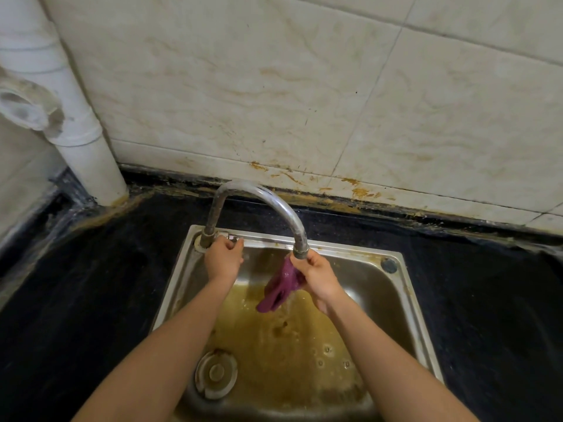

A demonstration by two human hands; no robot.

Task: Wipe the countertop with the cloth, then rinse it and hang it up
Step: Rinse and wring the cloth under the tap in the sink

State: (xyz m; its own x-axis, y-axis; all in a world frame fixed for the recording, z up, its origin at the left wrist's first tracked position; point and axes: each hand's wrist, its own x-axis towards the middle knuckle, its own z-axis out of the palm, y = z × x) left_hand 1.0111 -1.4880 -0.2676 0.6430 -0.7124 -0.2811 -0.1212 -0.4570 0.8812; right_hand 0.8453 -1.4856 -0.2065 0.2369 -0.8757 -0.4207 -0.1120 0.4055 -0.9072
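The right hand pinches the purple cloth by its upper end, with thumb and fingers curled round the fabric. It holds the cloth directly under the spout tip of the curved metal faucet. The cloth hangs bunched and wet to the left of that hand's palm. A thin stream of water runs past its lower end into the steel sink below.

The left hand curls its fingers round the small tap handle at the faucet's base, just beyond its knuckles on the sink's back rim. The 2 hands are apart, and the faucet's arch spans from 1 to the other.

Beneath both forearms the basin floor is brown-stained and wet, with a few bubbles. The round drain lies under the left forearm. A small round cap sits on the rim to the right of the right hand.

The dark countertop spreads outward from both arms. Beyond the hands rises a stained tiled wall. A white pipe stands in the corner, well to the left of the left hand.
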